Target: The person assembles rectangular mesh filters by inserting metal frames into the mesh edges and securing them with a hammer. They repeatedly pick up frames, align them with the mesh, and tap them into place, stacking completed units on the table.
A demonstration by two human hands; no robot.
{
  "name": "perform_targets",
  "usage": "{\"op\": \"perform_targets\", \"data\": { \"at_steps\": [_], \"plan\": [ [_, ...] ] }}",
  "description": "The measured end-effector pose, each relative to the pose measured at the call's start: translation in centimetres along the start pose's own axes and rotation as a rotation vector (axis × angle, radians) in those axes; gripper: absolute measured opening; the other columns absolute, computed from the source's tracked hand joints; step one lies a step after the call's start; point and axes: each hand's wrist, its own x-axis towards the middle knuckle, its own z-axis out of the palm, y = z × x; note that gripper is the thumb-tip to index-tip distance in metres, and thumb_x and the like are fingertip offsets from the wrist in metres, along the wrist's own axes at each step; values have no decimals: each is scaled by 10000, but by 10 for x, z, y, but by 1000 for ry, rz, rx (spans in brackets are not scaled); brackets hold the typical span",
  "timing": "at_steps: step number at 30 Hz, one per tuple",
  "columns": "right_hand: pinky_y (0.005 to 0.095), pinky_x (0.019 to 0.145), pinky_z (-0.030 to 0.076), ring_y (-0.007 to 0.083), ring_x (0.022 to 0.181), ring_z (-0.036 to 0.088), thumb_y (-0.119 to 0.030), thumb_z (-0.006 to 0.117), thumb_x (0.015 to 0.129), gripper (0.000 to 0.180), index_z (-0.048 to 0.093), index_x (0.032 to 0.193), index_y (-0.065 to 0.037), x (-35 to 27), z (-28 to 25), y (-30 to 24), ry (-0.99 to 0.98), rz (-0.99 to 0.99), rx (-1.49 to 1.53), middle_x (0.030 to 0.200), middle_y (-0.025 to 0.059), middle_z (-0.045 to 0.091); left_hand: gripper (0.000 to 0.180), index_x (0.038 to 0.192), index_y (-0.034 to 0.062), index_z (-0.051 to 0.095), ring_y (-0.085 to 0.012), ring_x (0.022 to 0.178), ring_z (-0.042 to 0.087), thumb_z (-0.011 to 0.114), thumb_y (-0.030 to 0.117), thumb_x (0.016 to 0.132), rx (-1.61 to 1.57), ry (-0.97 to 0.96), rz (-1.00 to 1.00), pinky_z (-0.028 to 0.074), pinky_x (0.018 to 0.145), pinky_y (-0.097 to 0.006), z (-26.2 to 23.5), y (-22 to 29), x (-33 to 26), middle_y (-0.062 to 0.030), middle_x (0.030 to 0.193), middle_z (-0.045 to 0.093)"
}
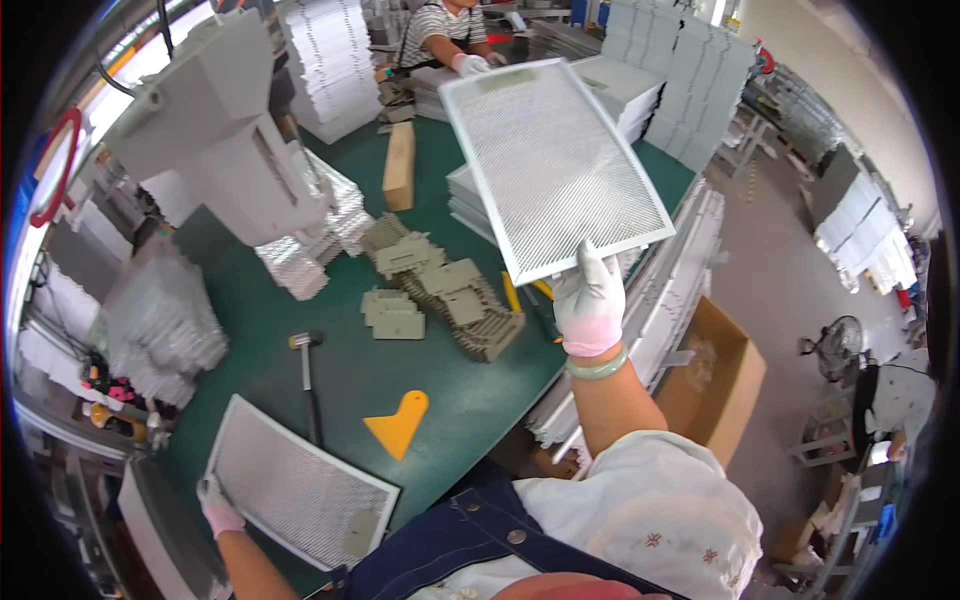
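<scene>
My right hand (590, 305), in a white glove, is closed on the near edge of a white-framed mesh filter panel (560, 165). That panel is raised and tilted above the table's right side. At the lower left, my gloved left hand (218, 508) grips the left edge of a second framed mesh panel (300, 485). This one is low at the table's near edge, with a grey-green piece at its near right corner. Beyond it lie a hammer (308, 375) and a yellow plastic scraper (400, 425). Grey-green plastic plates (440, 285) sit in rows mid-table.
A grey machine head (215, 130) stands at the left of the green table (345, 370). A wooden block (398, 165) and tall stacks of white panels (325, 65) are at the back. Across the table is a co-worker's gloved hand (470, 65). A cardboard box (725, 385) stands right.
</scene>
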Motion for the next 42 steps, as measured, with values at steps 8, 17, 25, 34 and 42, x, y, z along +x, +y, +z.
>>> {"op": "perform_targets", "data": {
  "at_steps": [8, 17, 25, 34, 42],
  "plan": [
    [399, 881, 504, 255, 971, 589, -148, 568, 968, 253, 550, 1151, 26, 78, -40, -112, 105, -216, -5, 1108, 144, 609, 584, 1431, -40, 373, -230, 1220, 505, 515, 343, 1013, -125, -61, -90, 373, 1062, -322, 12, 10, -16, -161, 1329, 522],
    [464, 901, 471, 263, 1004, 593, -132, 559, 960, 157, 593, 1093, -56, 102, -35, -24, -133, 67, -99, 1116, 101, 630, 538, 1420, -19, 389, -221, 1195, 509, 537, 294, 1008, -193, -10, -52, 396, 1034, -320, 10, 10, -16, -154, 1317, 525],
    [567, 1025, 420, 357, 1096, 575, -144, 530, 990, 242, 518, 1200, -25, 215, 18, 90, 78, 308, -73, 1243, 172, 568, 515, 1433, -18, 363, -205, 1199, 516, 533, 221, 1010, -213, 45, -94, 405, 1037, -321, 14, 17, -18, -137, 1341, 518],
    [457, 964, 495, 312, 1161, 585, -130, 442, 1016, 310, 541, 1260, 34, 302, -7, 144, -98, -66, -1021, 1230, 196, 605, 563, 1436, -38, 361, -243, 1215, 507, 541, 264, 996, -89, 2, -135, 390, 1040, -320, 26, 41, -26, -176, 1369, 496],
    [387, 912, 510, 273, 1091, 602, -290, 538, 996, 412, 562, 1284, 4, 342, -16, 169, 255, 59, -781, 1224, 155, 624, 505, 1420, -5, 383, -251, 1175, 522, 497, 280, 1019, -93, -79, -110, 425, 1013, -350, 28, 50, -24, -158, 1329, 513]
  ]
}}
